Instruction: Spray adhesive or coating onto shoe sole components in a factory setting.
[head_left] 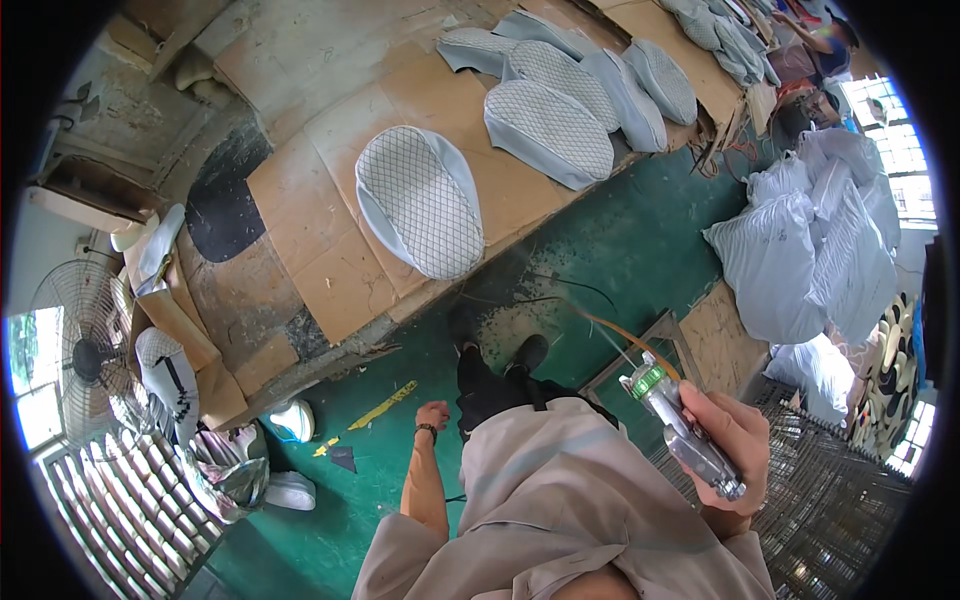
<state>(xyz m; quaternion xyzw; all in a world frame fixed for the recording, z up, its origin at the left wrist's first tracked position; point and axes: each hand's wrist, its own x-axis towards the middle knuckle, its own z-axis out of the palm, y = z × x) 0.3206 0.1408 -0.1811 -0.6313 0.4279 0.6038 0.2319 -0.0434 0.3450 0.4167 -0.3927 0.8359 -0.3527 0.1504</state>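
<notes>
In my right hand [738, 440] is a metal spray gun [690, 437] with a green ring, raised at the right of my body. My fingers are wrapped round its body, and an orange hose [625, 336] runs by it. My left hand [432, 414] hangs low beside my dark trousers with its fingers loosely bent, and no object shows in it. On the cardboard-covered workbench [325, 285] ahead lies one grey quilted seat cover [420, 200], its diamond-stitched top facing up. Several similar covers [550, 132] lie bunched and overlapping farther right on the bench. Neither hand touches the bench or the covers.
White bulging sacks [790, 260] stand on the right, above a dark woven rack [830, 510]. At left are a large fan [88, 350], a cardboard box [215, 375] and white slats [125, 505]. Yellow tape [385, 405] marks the green floor. Another person [830, 50] is at the far right.
</notes>
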